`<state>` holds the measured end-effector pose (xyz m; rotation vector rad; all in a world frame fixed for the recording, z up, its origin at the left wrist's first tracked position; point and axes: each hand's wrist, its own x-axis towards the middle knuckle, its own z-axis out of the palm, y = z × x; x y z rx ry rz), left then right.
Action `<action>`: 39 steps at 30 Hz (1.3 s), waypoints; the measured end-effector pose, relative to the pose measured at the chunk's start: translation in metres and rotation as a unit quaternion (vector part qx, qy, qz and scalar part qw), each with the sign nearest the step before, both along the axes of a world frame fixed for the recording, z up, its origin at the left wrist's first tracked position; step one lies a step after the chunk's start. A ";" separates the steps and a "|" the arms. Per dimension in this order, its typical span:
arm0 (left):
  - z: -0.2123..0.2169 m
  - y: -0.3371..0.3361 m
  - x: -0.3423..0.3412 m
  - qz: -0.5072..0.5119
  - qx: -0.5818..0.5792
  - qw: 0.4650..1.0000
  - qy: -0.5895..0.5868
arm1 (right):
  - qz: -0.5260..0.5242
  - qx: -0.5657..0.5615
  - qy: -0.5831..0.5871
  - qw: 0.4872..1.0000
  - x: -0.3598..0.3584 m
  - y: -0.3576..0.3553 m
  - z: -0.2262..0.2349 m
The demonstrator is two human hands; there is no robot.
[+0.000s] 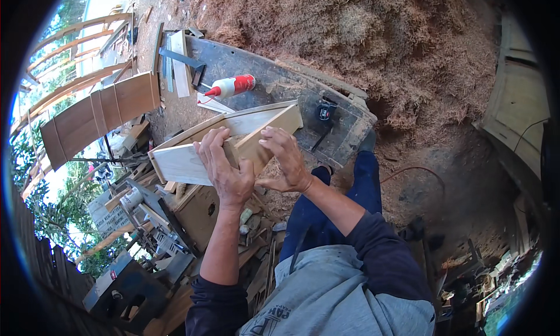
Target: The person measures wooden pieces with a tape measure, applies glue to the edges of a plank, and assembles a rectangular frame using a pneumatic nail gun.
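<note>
Reddish shavings (350, 38) heap up behind a dark, worn worktable (286, 88). From the left, a pale wooden frame (182, 164) sits above the table's near side, below a red-and-white bottle (233, 86); a black tape measure (326, 109) lies further right. Good handling here probably means even pressure from both sides, keeping the boards' edges aligned. The left hand (224, 166) grips a board, fingers close together over it, thumb apart; the right hand (286, 161) touches the right-hand board with bent, slightly spread fingers, though whether its thumb presses I cannot tell
</note>
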<state>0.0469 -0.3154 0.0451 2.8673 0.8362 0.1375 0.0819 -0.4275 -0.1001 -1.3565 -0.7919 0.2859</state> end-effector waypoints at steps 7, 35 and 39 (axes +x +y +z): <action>-0.001 -0.002 -0.008 0.023 -0.044 0.998 -0.028 | 0.037 0.027 -0.004 0.999 0.010 0.018 0.020; -0.016 -0.001 -0.014 0.090 -0.106 0.984 -0.114 | 0.034 0.151 0.037 0.987 0.005 0.030 0.005; -0.012 0.000 -0.013 0.063 -0.093 0.988 -0.105 | 0.061 0.160 0.052 0.984 0.014 0.030 0.010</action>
